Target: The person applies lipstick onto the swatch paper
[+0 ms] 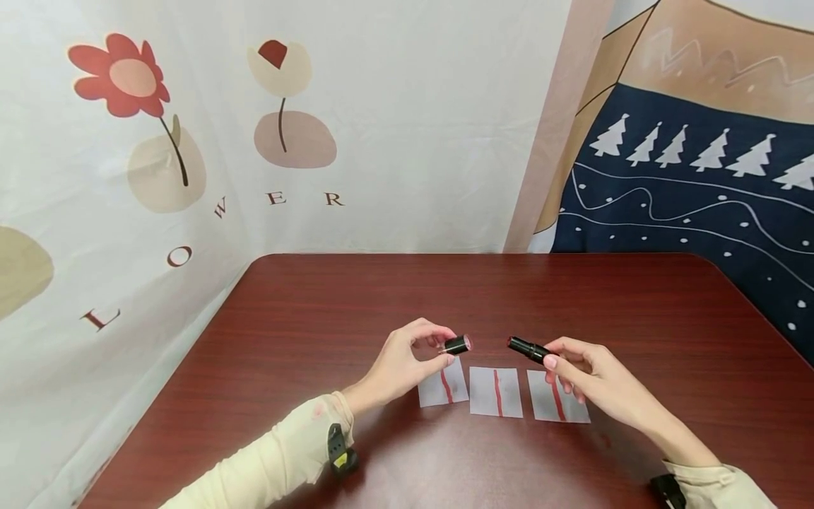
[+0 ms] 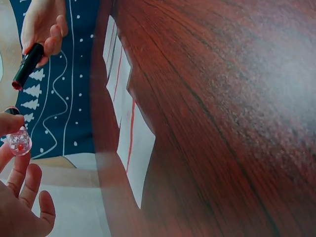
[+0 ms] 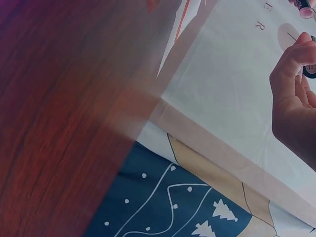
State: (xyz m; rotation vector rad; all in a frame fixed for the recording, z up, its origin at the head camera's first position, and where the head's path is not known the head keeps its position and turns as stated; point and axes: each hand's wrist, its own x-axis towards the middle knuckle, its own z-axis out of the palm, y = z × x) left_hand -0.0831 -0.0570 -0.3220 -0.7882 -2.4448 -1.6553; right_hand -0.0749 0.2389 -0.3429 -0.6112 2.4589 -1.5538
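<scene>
My left hand [image 1: 396, 362] pinches a short black lipstick cap [image 1: 456, 345] between thumb and fingers, its pinkish open end turned right. In the left wrist view the cap's clear, faceted end [image 2: 19, 142] shows. My right hand [image 1: 598, 375] grips a black lipstick tube [image 1: 528, 349], whose red tip points left toward the cap. A gap separates tube and cap, both held above the table. Below them lie three white paper pieces in a row, each with one red stroke: the left paper [image 1: 430, 394], the middle paper [image 1: 482, 396] and the right paper [image 1: 539, 404], partly covered by my right hand.
The papers lie on a dark reddish-brown wooden table [image 1: 356, 297]. Behind it hangs a white cloth [image 1: 413, 141] with flowers and letters. A navy cloth section with white trees [image 1: 687, 191] hangs at the right.
</scene>
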